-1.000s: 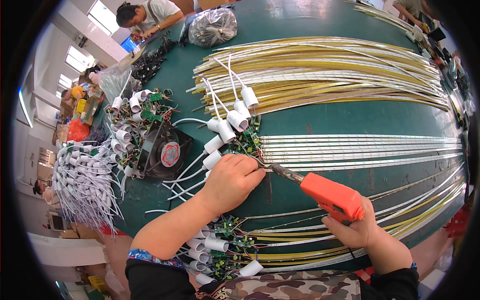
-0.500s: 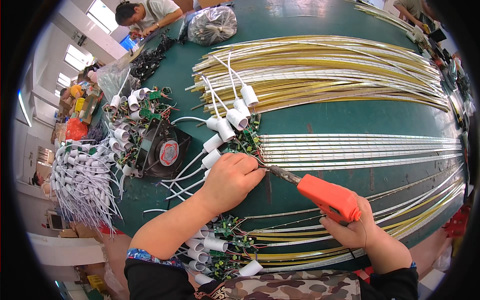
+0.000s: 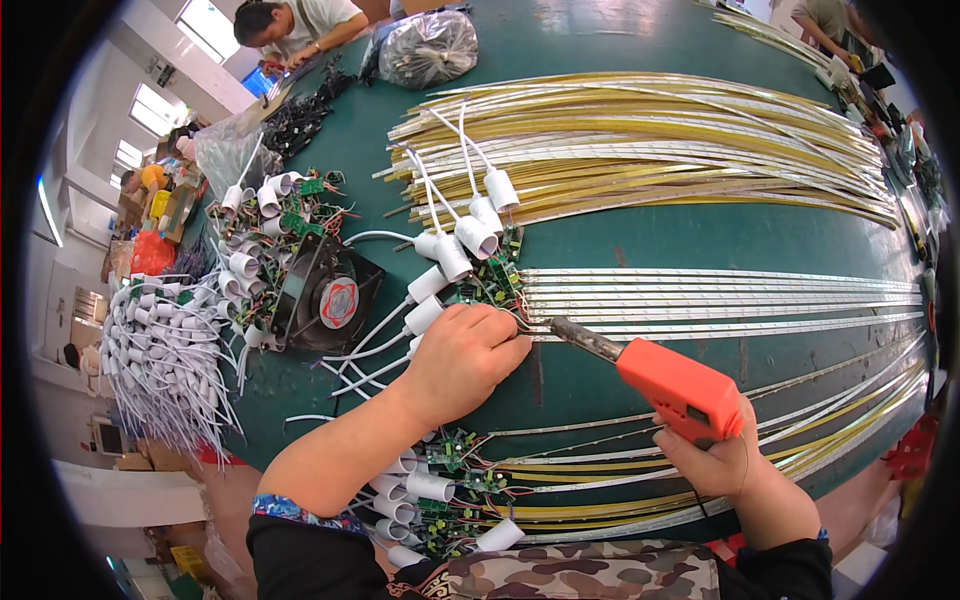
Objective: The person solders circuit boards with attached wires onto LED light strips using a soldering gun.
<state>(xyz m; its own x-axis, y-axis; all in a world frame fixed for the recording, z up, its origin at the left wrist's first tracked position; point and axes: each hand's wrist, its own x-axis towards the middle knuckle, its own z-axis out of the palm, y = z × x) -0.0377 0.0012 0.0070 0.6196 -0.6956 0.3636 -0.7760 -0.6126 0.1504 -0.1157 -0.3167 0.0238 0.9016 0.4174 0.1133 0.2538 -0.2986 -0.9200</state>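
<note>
My left hand (image 3: 465, 365) is closed in a pinch at the left ends of the LED strips (image 3: 720, 300), where thin wires (image 3: 522, 318) show by its fingertips. What the fingers grip is mostly hidden. A red soldering gun (image 3: 680, 385) is held in my right hand (image 3: 705, 455), its dark tip pointing left, close to the end of the nearest strip in that row. Whether the tip touches the strip is not clear. Green circuit boards (image 3: 495, 280) and white cylindrical caps with cables (image 3: 475, 237) lie just beyond my left hand.
A black fan (image 3: 335, 300) stands to the left, beside heaped white caps (image 3: 165, 350). Yellow and white strips (image 3: 640, 150) are piled at the back. More wired boards (image 3: 455, 480) and strips lie nearest me. A person (image 3: 295, 30) works at the far left.
The soldering gun and my right hand have shifted to the right, the tip drawing away from my left fingertips. My left hand stays almost in place.
</note>
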